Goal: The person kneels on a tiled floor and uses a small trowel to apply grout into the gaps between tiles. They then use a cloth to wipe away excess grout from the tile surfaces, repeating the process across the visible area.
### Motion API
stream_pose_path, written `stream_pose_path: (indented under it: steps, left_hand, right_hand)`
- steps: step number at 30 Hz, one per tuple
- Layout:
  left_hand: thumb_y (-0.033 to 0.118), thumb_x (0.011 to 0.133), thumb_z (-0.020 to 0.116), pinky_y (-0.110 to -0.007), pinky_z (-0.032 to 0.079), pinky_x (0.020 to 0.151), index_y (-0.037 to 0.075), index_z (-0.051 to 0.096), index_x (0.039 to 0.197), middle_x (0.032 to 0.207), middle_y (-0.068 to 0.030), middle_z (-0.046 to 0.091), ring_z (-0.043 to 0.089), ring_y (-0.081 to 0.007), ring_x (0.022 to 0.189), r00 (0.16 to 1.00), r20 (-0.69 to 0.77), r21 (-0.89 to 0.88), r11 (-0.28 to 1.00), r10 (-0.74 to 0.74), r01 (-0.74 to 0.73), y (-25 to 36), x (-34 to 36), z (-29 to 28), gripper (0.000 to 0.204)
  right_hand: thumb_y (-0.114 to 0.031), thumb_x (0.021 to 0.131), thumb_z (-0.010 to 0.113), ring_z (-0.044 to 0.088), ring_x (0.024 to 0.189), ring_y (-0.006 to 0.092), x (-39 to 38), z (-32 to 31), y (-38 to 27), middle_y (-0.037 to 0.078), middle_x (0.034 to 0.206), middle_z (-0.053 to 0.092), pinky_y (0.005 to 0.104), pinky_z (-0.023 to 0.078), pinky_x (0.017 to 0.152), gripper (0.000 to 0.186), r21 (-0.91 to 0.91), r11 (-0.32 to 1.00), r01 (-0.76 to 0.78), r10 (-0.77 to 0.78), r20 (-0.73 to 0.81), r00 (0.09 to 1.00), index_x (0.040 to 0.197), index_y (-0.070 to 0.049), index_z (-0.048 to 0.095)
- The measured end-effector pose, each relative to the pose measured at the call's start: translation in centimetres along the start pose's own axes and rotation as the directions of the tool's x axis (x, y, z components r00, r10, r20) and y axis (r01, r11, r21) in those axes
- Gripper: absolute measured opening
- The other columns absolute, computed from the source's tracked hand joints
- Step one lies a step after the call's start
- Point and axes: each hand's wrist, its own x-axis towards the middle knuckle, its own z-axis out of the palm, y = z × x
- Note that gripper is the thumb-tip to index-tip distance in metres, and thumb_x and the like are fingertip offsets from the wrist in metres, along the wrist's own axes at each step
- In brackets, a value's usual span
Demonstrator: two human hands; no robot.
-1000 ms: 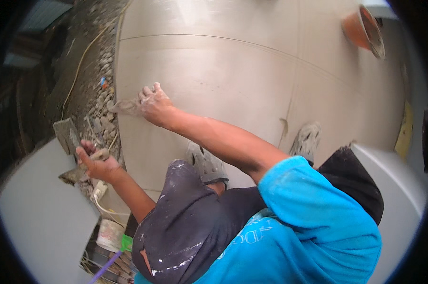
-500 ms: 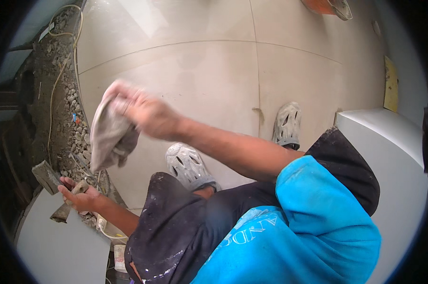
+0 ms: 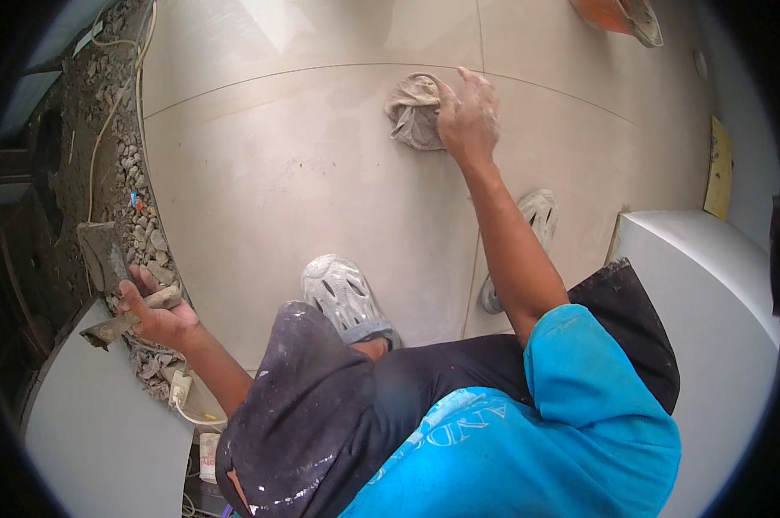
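Note:
My right hand [image 3: 471, 119] is at the right edge of a crumpled, dirty beige rag [image 3: 416, 116], with its fingers closed on the cloth against the pale floor tiles [image 3: 260, 181]. Low on the left, my left hand [image 3: 161, 315] is wrapped round a putty knife [image 3: 113, 330] with a worn, plaster-caked handle. Just past its fingertips is a flat, dusty grey piece like a blade [image 3: 105, 256]; whether the hand holds that too I cannot tell.
Rubble and stones [image 3: 144, 233] with a pale cable [image 3: 105, 147] line the left side. An orange bucket [image 3: 610, 15] stands far right, and a white ledge [image 3: 701, 259] rises at the right. A white cup [image 3: 208, 457] is low left, near a white plug [image 3: 180, 388].
My right hand has carried the rag from the left, above the floor, across to the right and down onto the tiles. My left hand has shifted slightly up and right with the putty knife.

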Motion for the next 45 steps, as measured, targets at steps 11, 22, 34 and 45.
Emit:
stream_pose_path:
  steps: [11,22,34,45]
  left_hand:
    - [0.016,0.087,0.073,-0.039,0.056,0.087,0.009,0.046,0.098,0.107,-0.0094,0.061,0.066,-0.0281,0.102,0.989,0.031,0.192,0.972,-0.146,0.137,-3.7,-0.6,-2.4,0.031]
    - [0.012,0.085,0.074,-0.035,0.058,0.077,0.014,0.041,0.092,0.094,-0.0037,0.057,0.065,-0.0272,0.095,0.985,-0.016,0.16,0.973,-0.169,0.169,-3.0,-1.0,-2.6,0.034]
    - [0.017,0.087,0.073,-0.034,0.057,0.076,0.013,0.042,0.093,0.097,-0.0047,0.056,0.065,-0.0268,0.095,0.982,-0.089,0.189,0.966,-0.164,0.178,-3.6,-0.5,-3.1,0.032]
    - [0.019,0.088,0.072,-0.035,0.055,0.085,0.01,0.045,0.097,0.103,-0.0076,0.059,0.064,-0.0246,0.101,0.989,-0.016,0.206,0.967,-0.149,0.149,-4.5,-1.0,-2.3,0.03]
  right_hand:
    - [-0.03,0.089,0.062,0.026,0.143,0.0371,-0.4,1.4,1.3,0.017,0.156,0.028,0.0514,0.024,0.116,0.065,-0.049,0.852,0.52,-0.498,0.228,0.837,0.147,-0.012,0.038]
    - [-0.02,0.095,0.048,0.021,0.146,0.0362,-2.3,9.9,-12.2,0.016,0.155,0.03,0.0526,0.015,0.118,0.054,0.155,0.702,0.695,-0.706,0.281,0.65,0.146,-0.004,0.039]
    - [-0.014,0.091,0.044,0.036,0.139,0.0339,-6.7,22.8,-31.9,0.015,0.146,0.044,0.0506,0.026,0.115,0.047,0.274,0.503,0.82,-0.859,0.052,0.51,0.136,-0.003,0.051]
    - [-0.005,0.086,0.046,0.039,0.139,0.0305,-1.8,11.0,-11.9,0.009,0.146,0.047,0.0481,0.03,0.116,0.051,0.159,0.681,0.715,-0.732,0.182,0.657,0.135,-0.013,0.055]
